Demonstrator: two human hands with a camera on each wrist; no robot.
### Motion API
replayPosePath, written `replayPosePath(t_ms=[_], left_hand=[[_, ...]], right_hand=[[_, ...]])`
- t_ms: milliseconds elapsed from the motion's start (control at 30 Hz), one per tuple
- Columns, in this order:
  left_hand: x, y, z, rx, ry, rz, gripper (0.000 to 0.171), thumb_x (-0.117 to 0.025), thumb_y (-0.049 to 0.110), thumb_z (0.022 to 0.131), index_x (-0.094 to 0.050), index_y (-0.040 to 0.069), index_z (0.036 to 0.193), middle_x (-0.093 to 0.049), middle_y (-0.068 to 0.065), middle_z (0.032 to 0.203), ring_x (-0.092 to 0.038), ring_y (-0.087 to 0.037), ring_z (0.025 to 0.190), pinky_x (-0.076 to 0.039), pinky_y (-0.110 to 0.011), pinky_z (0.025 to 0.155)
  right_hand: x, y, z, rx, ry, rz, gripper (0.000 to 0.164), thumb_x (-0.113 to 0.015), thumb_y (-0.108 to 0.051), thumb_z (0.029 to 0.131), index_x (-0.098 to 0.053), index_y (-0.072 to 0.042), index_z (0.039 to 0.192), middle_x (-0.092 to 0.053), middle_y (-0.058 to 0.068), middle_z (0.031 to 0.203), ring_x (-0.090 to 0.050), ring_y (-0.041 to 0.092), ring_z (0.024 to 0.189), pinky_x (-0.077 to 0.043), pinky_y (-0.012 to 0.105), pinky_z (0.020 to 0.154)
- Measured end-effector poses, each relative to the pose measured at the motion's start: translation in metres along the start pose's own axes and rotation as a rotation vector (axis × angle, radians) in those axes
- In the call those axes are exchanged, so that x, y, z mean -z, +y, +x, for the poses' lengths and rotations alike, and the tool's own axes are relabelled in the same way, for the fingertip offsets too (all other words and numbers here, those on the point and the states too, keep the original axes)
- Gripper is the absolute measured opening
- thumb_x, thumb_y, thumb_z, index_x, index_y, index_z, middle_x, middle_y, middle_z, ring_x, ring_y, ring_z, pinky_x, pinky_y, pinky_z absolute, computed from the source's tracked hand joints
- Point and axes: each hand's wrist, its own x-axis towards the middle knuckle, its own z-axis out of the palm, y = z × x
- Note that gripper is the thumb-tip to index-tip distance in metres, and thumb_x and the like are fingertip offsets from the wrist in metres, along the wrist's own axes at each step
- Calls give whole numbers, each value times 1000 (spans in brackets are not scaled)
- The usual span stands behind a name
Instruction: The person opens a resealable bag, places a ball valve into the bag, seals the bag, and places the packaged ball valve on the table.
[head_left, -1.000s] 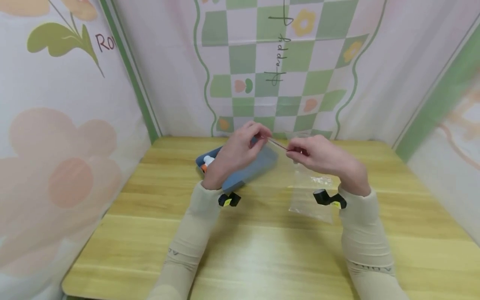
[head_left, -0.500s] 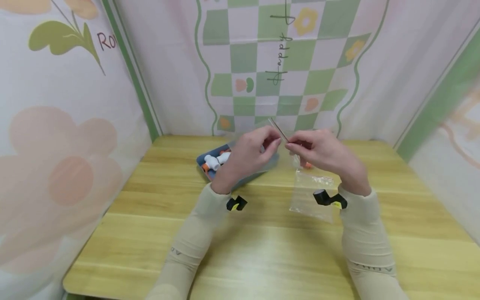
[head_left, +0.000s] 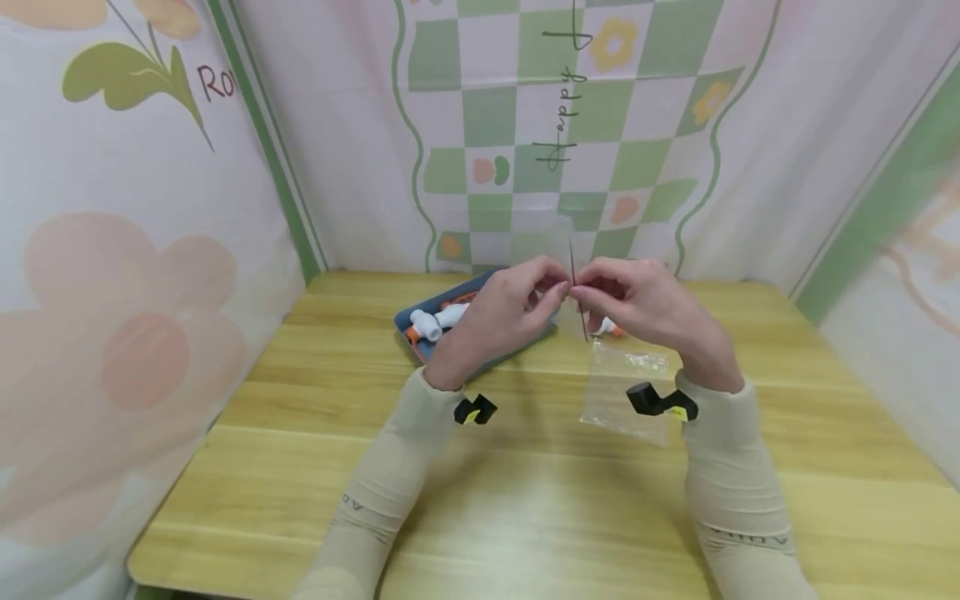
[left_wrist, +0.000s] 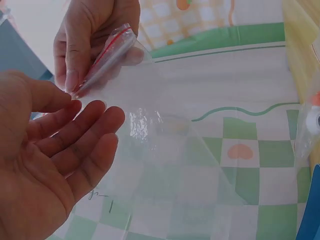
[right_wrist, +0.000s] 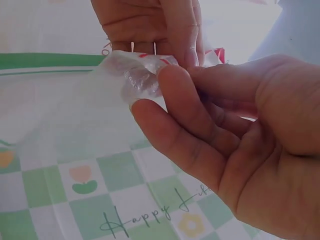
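Note:
A clear zip bag (left_wrist: pixel 165 135) with a red seal line hangs between my two hands above the far part of the table. My left hand (head_left: pixel 506 312) pinches the bag's mouth edge between thumb and index finger, its other fingers spread loosely in the left wrist view. Close beside it, my right hand (head_left: pixel 637 304) pinches the same red-lined edge (left_wrist: pixel 107 52). The fingertips of both hands nearly meet. In the right wrist view the bag film (right_wrist: pixel 60 115) stretches away to the left; its contents, if any, cannot be made out.
Behind my left hand, a blue tray (head_left: pixel 405 321) holds white pipe-like fittings (head_left: pixel 426 325) and orange parts. Another clear bag (head_left: pixel 626 392) lies on the wooden table (head_left: pixel 540 508), with a white-and-orange piece (head_left: pixel 613 329) just beyond it. A patterned curtain (head_left: pixel 360 167) closes the back.
My left hand has moved right, up to my right hand. The bag's edge has turned from slanting to nearly upright, and more of the tray has come into sight.

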Motion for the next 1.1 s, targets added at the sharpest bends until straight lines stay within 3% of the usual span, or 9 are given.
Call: replayPosePath(t_ms=[167, 300, 467, 700, 867, 1100], left_hand=[[0, 3, 0, 2, -60, -39, 21, -47, 15, 94, -58, 8, 111, -63, 1, 101, -56, -1, 85, -45, -14, 76], [-3, 5, 0, -2, -89, -37, 26, -53, 19, 92, -55, 7, 115, -61, 2, 104, -56, 0, 88, -44, -12, 77], [-8, 7, 1, -18, -66, 5, 31, -56, 26, 92, -52, 8, 117, -60, 4, 102, -55, 1, 84, -44, -11, 72], [-8, 8, 1, 6, -42, 15, 24, -51, 20, 93, -53, 7, 114, -60, 4, 93, -54, 0, 79, -45, -14, 68], [-6, 10, 0, 12, -39, 13, 23, -47, 18, 94, -57, 8, 112, -62, 5, 94, -55, 1, 80, -44, -13, 68], [-2, 12, -1, 35, -48, 41, 26, -46, 16, 94, -58, 8, 115, -63, 3, 95, -51, -1, 70, -43, -14, 64]], right_hand=[[4, -8, 2, -30, -9, 63, 6, -63, 2, 85, -64, -4, 85, -60, 4, 60, -56, 14, 49, -42, 20, 42], [4, -5, 3, -32, -10, 101, 6, -63, 4, 84, -64, -2, 84, -60, 3, 61, -56, 15, 49, -42, 20, 42], [4, -3, 3, -50, 2, 102, 8, -63, 1, 85, -64, -5, 81, -59, 3, 60, -53, 12, 49, -41, 21, 41], [2, -2, 3, -54, 28, 79, 11, -60, -3, 88, -65, -8, 80, -57, 1, 62, -54, 16, 55, -42, 21, 43], [2, -1, 3, -43, 36, 81, 12, -59, -3, 89, -64, -8, 79, -57, 6, 61, -53, 15, 55, -41, 21, 43], [1, 1, 3, -39, 44, 69, 11, -61, -3, 88, -65, -10, 81, -57, 4, 61, -52, 13, 54, -40, 21, 42]])
